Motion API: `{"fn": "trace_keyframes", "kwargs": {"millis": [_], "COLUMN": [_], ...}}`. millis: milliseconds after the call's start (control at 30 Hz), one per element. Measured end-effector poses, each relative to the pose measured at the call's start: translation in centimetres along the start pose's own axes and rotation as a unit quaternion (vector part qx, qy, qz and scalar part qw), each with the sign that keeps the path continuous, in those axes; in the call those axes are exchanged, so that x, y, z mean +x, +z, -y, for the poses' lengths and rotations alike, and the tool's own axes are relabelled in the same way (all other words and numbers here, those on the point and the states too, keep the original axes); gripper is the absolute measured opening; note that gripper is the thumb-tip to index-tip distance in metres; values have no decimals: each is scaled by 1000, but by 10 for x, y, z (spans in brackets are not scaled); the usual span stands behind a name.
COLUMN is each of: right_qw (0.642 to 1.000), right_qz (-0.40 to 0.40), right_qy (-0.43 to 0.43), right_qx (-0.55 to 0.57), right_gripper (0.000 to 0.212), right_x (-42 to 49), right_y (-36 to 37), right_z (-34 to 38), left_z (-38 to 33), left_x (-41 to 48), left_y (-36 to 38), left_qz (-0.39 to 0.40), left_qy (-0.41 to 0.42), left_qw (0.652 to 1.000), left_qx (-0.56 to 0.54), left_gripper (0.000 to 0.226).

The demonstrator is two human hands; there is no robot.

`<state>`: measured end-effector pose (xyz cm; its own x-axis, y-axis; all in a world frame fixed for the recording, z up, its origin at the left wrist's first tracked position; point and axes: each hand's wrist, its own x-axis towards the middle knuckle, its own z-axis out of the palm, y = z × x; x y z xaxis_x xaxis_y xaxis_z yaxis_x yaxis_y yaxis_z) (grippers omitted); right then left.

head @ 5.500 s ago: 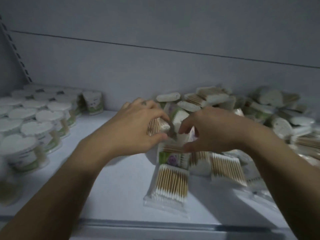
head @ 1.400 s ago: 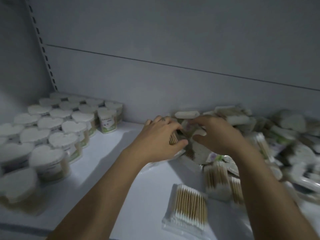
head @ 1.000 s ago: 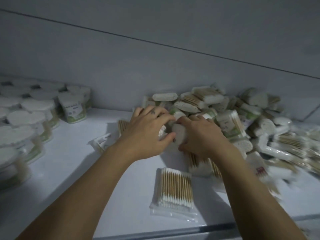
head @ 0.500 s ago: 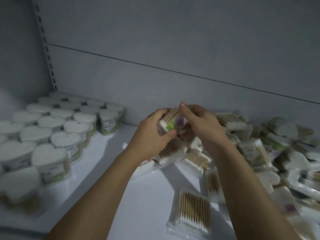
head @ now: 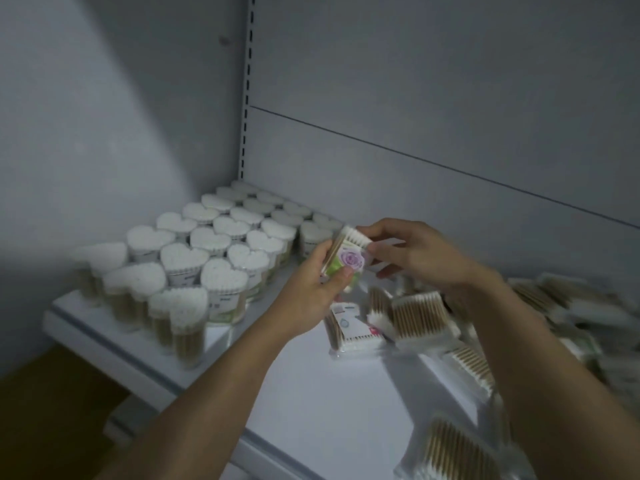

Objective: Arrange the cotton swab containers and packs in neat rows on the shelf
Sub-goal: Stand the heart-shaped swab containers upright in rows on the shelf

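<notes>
White shelf [head: 329,393], both hands raised over it around one pack of cotton swabs [head: 346,258].

The left hand [head: 311,292] comes up from below with its forearm angled toward the back wall, thumb pressed on the pack's purple flower label and fingers curled behind it. The right hand [head: 419,258] reaches in from the right, wrist bent, its grip pinching the pack's upper end between thumb and fingertips. The pack is held tilted in the air just beside the heart-shaped containers [head: 194,258], which stand upright in rows at the shelf's left end. Loose packs [head: 415,317] lie jumbled below and right of the hands.
</notes>
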<state>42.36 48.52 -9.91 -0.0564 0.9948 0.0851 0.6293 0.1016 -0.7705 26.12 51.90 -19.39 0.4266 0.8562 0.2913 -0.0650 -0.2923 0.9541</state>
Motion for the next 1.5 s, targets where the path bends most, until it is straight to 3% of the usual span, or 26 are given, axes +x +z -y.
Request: {"fn": "trace_keyframes", "kwargs": {"millis": [133, 267, 367, 500, 600, 733, 833, 1033, 1500], "right_qw": [996, 974, 959, 958, 959, 956, 944, 936, 937], "right_qz": [-57, -64, -30, -14, 13, 16, 24, 97, 77], "right_qy": [19, 13, -14, -33, -34, -29, -13, -8, -16], "right_qx": [-72, -216, -281, -286, -282, -291, -328, -339, -341], "right_gripper": [31, 46, 47, 42, 42, 24, 44, 62, 44], "right_x": [16, 33, 42, 56, 65, 71, 76, 85, 91], "right_y": [-2, 6, 22, 43, 53, 37, 26, 44, 43], "right_z": [4, 11, 8, 7, 5, 0, -4, -5, -10], "left_z": [8, 15, 18, 18, 18, 20, 22, 22, 20], "left_x": [-4, -12, -11, -13, -14, -15, -13, -11, -14], "left_y": [1, 2, -1, 1, 2, 3, 4, 8, 5], "left_qz": [-76, -170, -177, -148, -140, -141, -146, -129, -116], "left_qy": [10, 48, 69, 20, -8, -15, -2, -6, -45], "left_qw": [989, 943, 895, 874, 862, 843, 840, 842, 830], "left_qx": [124, 284, 404, 463, 487, 519, 522, 525, 544], "left_gripper": [48, 21, 12, 14, 28, 43, 48, 43, 61]}}
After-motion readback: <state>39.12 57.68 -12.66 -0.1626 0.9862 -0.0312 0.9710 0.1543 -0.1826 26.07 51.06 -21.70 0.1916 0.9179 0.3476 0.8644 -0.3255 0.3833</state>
